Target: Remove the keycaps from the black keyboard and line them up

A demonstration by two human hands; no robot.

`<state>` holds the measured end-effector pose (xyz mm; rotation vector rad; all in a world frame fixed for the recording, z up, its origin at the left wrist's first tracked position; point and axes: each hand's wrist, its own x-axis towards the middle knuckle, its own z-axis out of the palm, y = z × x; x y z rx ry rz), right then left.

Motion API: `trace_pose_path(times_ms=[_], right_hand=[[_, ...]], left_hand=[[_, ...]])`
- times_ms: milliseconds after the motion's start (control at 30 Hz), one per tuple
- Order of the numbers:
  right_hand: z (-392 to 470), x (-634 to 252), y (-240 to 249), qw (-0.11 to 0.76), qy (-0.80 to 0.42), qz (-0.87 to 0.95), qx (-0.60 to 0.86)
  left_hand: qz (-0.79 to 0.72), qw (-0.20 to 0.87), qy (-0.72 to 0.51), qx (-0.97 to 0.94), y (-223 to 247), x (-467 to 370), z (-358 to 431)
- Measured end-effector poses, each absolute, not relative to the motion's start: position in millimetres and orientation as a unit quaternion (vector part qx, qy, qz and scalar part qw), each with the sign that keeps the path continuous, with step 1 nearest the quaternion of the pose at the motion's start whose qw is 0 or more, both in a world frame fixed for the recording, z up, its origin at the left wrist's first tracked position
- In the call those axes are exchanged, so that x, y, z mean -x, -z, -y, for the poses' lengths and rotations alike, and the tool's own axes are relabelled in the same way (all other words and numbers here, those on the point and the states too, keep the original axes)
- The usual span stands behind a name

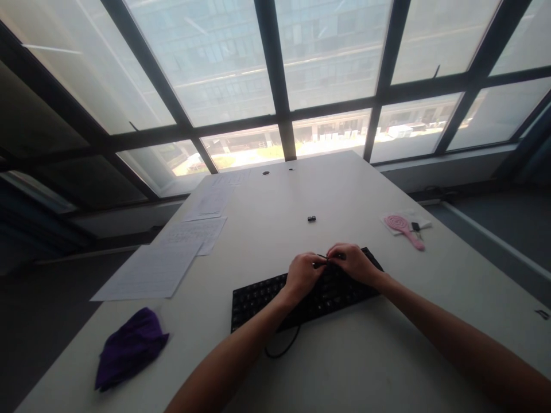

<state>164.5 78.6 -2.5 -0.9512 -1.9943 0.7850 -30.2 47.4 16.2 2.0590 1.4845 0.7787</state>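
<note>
A black keyboard (258,298) lies slightly askew on the white table, its cable (284,351) looping out at the near edge. Over its middle, my left hand (303,272) is closed with fingertips pinched around a thin dark piece (319,264), too small to name. Close against it, my right hand (353,263) is also pinched, its fingertips meeting the same spot; what they grip is mostly hidden. Beyond the hands, two small black pieces (311,219) that look like keycaps sit side by side on the table.
Sheets of paper (150,272) run along the table's left edge, with a purple cloth (131,349) nearer me. On the right, a pink hairbrush (404,229) lies by a small black object (415,226) on white wrapping. Large windows (331,51) rise behind the table (258,223).
</note>
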Motion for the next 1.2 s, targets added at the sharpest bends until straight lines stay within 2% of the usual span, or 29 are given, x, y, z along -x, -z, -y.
trace_pose_path(times_ms=[233, 433, 733, 900, 1067, 1200], right_hand=[[-78, -168, 9, 0.369, -0.292, 0.8, 0.372], [-76, -166, 9, 0.361, -0.28, 0.811, 0.365], [-69, -173, 5, 0.28, -0.184, 0.866, 0.37], [-67, -176, 10, 0.276, -0.189, 0.862, 0.381], [-98, -173, 5, 0.314, -0.215, 0.836, 0.396], [-159, -155, -2, 0.309, -0.164, 0.788, 0.507]], left_hand=[[-0.535, 0.233, -0.308, -0.751, -8, 30, -48], [-0.505, 0.2, -0.251, -0.801, -10, 32, -41], [-0.453, 0.127, -0.202, -0.859, -9, 36, -32], [-0.445, 0.126, -0.198, -0.864, -6, 37, -31], [-0.472, 0.204, -0.24, -0.823, -12, 49, -72], [-0.58, 0.176, -0.275, -0.747, -17, 56, -141]])
